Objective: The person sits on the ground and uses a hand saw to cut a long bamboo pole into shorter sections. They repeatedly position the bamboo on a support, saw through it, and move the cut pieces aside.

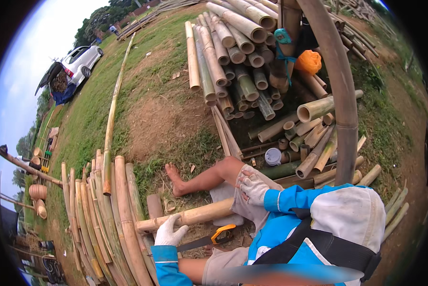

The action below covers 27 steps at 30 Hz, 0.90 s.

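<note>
A cut bamboo pole lies across my lap and reaches over to a row of upright-leaning bamboo on the left. My left hand, in a white glove, grips it near its left end, with the thumb along the lower side. My right hand, in a soiled white glove, rests against my raised knee; its fingers are spread and bent, and nothing shows in them. Just below the pole is a handsaw with an orange handle and dark blade, touched by neither hand.
Leaning bamboo poles crowd the left. A big stack of cut bamboo stands ahead, with shorter offcuts at right. A curved bamboo post rises close by. A white tub sits near my knee. A white car is parked far left.
</note>
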Each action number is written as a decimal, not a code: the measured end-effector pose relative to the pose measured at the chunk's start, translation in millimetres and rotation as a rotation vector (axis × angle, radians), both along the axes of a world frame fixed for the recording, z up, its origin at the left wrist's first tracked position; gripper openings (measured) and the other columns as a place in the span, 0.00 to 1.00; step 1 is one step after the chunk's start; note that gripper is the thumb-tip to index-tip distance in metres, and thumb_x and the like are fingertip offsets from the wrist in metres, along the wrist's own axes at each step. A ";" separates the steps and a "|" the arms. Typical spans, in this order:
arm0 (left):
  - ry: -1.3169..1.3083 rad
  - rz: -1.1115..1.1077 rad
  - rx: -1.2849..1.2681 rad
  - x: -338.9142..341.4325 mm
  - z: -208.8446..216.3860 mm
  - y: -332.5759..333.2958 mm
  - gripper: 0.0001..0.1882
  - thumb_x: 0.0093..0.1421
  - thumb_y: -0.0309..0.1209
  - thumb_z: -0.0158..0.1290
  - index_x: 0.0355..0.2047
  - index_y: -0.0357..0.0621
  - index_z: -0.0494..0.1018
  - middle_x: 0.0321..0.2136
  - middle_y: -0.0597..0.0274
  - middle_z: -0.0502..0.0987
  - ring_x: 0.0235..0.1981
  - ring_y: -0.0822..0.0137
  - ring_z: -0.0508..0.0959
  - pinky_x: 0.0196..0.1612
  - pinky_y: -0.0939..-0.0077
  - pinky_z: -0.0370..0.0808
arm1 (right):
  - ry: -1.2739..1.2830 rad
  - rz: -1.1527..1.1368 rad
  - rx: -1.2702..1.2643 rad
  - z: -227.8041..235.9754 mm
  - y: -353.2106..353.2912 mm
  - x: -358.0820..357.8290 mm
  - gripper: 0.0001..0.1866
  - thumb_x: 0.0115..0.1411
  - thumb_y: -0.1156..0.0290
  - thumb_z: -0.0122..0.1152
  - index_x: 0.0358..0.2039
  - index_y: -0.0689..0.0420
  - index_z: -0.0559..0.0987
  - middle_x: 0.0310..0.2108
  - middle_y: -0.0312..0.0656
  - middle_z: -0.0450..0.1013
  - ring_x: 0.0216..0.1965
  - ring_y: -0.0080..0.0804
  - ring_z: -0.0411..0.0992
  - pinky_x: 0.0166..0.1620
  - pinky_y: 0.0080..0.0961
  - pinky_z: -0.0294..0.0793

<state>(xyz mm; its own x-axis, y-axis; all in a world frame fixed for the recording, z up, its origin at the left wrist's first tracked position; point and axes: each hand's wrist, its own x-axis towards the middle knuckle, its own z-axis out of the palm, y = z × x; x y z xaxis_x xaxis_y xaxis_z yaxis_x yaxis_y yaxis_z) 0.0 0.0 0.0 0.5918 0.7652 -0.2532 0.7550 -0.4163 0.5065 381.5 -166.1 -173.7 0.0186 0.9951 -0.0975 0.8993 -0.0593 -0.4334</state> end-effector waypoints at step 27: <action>0.114 0.018 0.159 -53.2 -2.1 4.1 0.34 0.63 0.49 0.63 0.66 0.48 0.74 0.57 0.45 0.81 0.57 0.44 0.81 0.63 0.52 0.77 | 0.125 0.477 -0.015 -51.7 174.7 -203.9 0.44 0.64 0.40 0.70 0.71 0.56 0.69 0.59 0.59 0.69 0.61 0.63 0.70 0.63 0.54 0.74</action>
